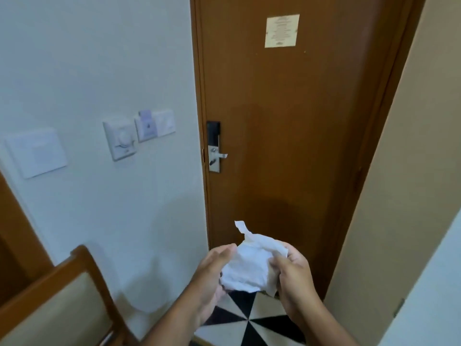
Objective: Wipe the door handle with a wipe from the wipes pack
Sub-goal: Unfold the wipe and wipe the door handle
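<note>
door handle [220, 155] seemingly unobstructed, chair [62, 295] lower left

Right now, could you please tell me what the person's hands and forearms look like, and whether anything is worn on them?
Both hands are bare: the left hand and right hand show no gloves, rings, watch or bracelet. The forearms are uncovered as far as the bottom edge of the picture, with no sleeve or cuff in view.
</note>
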